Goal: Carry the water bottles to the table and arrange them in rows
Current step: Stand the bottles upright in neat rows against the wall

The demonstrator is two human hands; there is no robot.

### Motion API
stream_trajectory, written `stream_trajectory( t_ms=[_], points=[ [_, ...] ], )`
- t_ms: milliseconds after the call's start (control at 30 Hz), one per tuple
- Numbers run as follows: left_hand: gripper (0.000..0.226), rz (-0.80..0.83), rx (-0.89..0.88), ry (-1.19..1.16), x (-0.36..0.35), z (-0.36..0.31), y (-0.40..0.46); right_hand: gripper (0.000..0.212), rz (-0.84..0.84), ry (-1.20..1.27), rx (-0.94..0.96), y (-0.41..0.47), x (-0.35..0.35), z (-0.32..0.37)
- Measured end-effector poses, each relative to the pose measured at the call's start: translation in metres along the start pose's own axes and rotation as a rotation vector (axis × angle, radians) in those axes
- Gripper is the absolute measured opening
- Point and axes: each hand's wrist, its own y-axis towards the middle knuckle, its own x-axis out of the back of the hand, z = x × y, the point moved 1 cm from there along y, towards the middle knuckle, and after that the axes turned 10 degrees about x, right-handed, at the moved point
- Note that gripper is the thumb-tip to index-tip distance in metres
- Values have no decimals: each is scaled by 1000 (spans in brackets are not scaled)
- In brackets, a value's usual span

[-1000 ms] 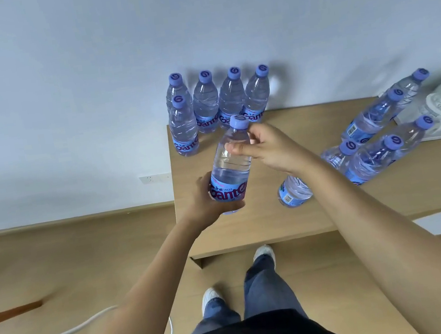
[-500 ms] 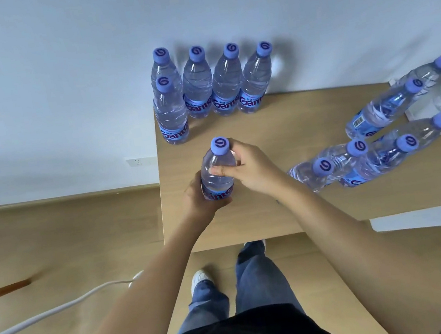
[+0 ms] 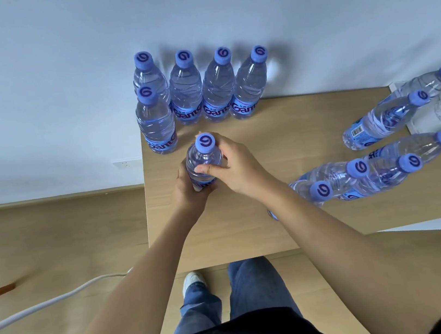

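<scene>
Both our hands form the grip on one upright water bottle (image 3: 203, 159): our left hand (image 3: 188, 190) wraps its lower body, our right hand (image 3: 234, 164) curls round its shoulder, just under the blue cap. The bottle stands on the wooden counter (image 3: 279, 129), just beside the lone second-row bottle (image 3: 156, 125). Behind them, four bottles (image 3: 203, 89) line the wall. To the right, loose bottles (image 3: 377, 149) lie on their sides. We judge this as placing the second bottle of row two; next we should nudge it into line, let go, and reach right for another.
</scene>
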Motion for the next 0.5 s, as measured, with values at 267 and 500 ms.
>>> stream_trajectory(
  t_ms=[267,500],
  points=[
    [75,-150,-34,92,-9,-18,28,53,-5,-25,-8,32,8,-7],
    [69,-349,128,93,-23,-26,48,52,-16,-51,48,65,13,-14]
  ],
)
